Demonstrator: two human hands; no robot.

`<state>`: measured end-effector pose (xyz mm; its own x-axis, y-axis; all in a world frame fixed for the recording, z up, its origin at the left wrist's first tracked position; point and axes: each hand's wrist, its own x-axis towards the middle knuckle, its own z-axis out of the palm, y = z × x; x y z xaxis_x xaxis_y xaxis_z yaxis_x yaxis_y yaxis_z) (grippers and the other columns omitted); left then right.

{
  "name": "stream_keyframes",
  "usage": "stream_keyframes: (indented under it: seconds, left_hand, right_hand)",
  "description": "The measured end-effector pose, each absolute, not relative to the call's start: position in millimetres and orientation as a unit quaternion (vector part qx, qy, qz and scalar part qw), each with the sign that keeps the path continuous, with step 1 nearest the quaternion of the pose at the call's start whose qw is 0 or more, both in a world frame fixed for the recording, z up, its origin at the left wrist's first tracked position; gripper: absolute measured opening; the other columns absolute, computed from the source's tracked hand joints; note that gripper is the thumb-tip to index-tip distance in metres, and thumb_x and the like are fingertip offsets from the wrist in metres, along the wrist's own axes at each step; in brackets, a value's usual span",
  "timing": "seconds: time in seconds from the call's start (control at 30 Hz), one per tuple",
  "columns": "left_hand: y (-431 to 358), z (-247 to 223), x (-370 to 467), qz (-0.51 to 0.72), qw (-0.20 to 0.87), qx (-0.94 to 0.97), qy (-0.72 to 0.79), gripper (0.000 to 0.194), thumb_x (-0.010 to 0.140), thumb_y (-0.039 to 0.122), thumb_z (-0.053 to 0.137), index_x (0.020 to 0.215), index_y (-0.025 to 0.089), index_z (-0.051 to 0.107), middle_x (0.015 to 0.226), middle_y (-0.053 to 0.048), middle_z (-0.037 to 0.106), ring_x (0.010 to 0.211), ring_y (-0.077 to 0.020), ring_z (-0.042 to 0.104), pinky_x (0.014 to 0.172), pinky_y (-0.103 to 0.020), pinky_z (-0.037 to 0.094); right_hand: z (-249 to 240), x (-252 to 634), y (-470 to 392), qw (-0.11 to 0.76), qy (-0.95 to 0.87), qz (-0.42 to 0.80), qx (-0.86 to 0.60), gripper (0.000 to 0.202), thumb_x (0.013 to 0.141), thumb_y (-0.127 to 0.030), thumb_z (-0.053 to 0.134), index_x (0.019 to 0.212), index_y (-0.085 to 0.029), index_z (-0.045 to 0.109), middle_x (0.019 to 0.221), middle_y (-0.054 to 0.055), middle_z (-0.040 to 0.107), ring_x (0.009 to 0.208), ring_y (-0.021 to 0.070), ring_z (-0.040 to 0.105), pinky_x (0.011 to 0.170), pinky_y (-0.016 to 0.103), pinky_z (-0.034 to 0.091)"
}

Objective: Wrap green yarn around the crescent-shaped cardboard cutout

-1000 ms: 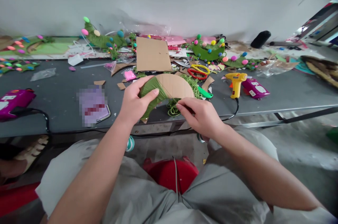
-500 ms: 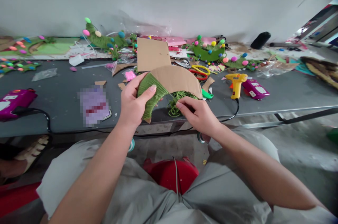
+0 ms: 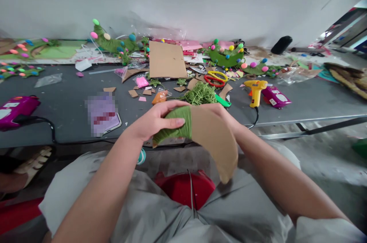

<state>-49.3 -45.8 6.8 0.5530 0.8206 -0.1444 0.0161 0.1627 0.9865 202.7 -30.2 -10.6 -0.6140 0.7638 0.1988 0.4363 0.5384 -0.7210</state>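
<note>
A crescent-shaped cardboard piece [image 3: 216, 136] is held over the table's front edge, its right tip pointing down. Green yarn [image 3: 183, 115] is wound round its left half. My left hand [image 3: 155, 120] grips that wrapped end, thumb on top and fingers behind. Behind the bare cardboard is my right hand [image 3: 215, 108]; its fingers are hidden, so what they hold does not show. A loose heap of green yarn [image 3: 202, 94] lies on the table just beyond the crescent.
Yellow and red scissors [image 3: 216, 76], a yellow glue gun [image 3: 255, 92], a purple power strip [image 3: 275, 97] and a phone [image 3: 104, 115] lie on the grey table [image 3: 69, 101]. A flat cardboard sheet [image 3: 167, 59] and pompom-covered green crescents [image 3: 226, 59] stand farther back.
The crescent has swung round, its bare end moving from the far side down toward my lap. My right hand has gone from in front of the yarn to behind the cardboard.
</note>
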Motion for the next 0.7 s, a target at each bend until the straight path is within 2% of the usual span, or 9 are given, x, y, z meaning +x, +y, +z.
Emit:
stream_keyframes:
  seconds: [0.13,0.27,0.47,0.6,0.7]
  left_hand:
    - [-45.8,13.4,-48.1,0.178,0.599,0.698,0.351,0.044,0.086,0.039,0.073,0.125,0.021,0.065,0.119,-0.008,0.071,0.103,-0.0247,0.069,0.086,-0.035,0.058]
    - [-43.5,11.8,-46.9,0.144,0.517,0.759,0.369,0.043,0.087,0.038,0.07,0.125,0.018,0.063,0.121,-0.009,0.07,0.107,-0.0251,0.066,0.089,-0.035,0.054]
    - [-43.6,7.0,-47.0,0.162,0.509,0.754,0.381,0.041,0.085,0.032,0.071,0.122,0.017,0.062,0.12,-0.009,0.069,0.106,-0.0247,0.067,0.09,-0.036,0.053]
    - [-43.5,7.8,-45.3,0.192,0.519,0.734,0.394,0.043,0.084,0.029,0.071,0.124,0.017,0.062,0.122,-0.009,0.069,0.109,-0.0254,0.066,0.094,-0.037,0.053]
    - [-43.5,14.3,-45.5,0.254,0.505,0.716,0.409,0.045,0.083,0.03,0.072,0.125,0.015,0.064,0.121,-0.01,0.07,0.108,-0.0262,0.067,0.091,-0.037,0.055]
  right_hand:
    - [-5.8,204.4,-26.3,0.26,-0.858,0.295,-0.331,0.024,0.099,-0.03,0.053,0.099,-0.016,0.072,0.091,0.006,0.074,0.08,0.0153,0.065,0.075,0.027,0.048]
    - [-2.8,199.5,-28.6,0.243,-0.858,0.285,-0.352,0.022,0.1,-0.031,0.054,0.093,-0.016,0.069,0.082,0.004,0.071,0.071,0.0131,0.06,0.068,0.025,0.043]
    - [4.1,195.2,-34.5,0.246,-0.836,0.291,-0.394,0.022,0.099,-0.032,0.055,0.086,-0.016,0.063,0.072,0.0,0.062,0.062,0.0101,0.049,0.059,0.023,0.038]
    - [7.8,191.8,-42.9,0.262,-0.831,0.274,-0.406,0.021,0.099,-0.031,0.055,0.087,-0.016,0.066,0.075,0.001,0.066,0.065,0.0111,0.055,0.061,0.023,0.04]
    - [9.8,189.1,-57.2,0.28,-0.843,0.201,-0.412,0.021,0.1,-0.03,0.054,0.09,-0.017,0.067,0.079,0.002,0.069,0.067,0.0118,0.057,0.063,0.025,0.041]
